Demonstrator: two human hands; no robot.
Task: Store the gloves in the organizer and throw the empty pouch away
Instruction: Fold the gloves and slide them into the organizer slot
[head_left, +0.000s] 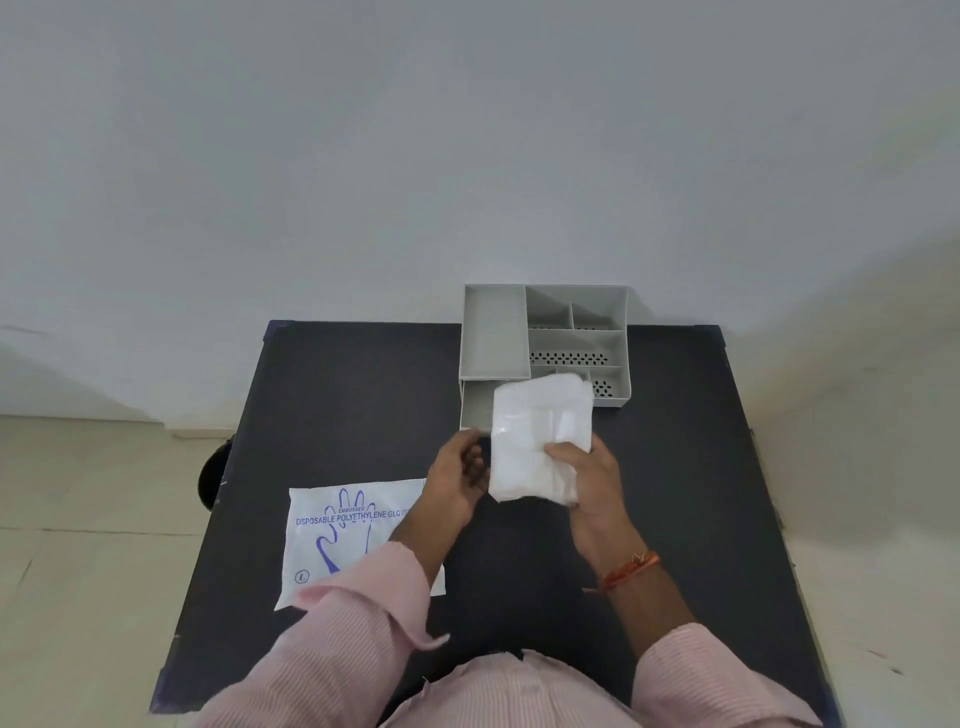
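Gloves (537, 436), a folded white translucent stack, sit pinched in the right hand (587, 478) fingers (563, 451) just before the grey organizer (545, 343). Left hand (460, 475) fingers curl loosely open beside the stack. Printed pouch (353, 535) lies flat on the dark surface (675, 467).

The stack of gloves (540, 436) covers the near part of the organizer (493, 332), so the front boxes at 6 o'clock of it cannot be seen whole. The left sleeve (363, 613) and arm lie over the pouch (353, 530) at its 4 o'clock corner and hide the end of its blue words. At 9 o'clock of the counter (675, 467) a dark round thing (213, 475) peeks out, mostly hidden, and I cannot tell what it is.
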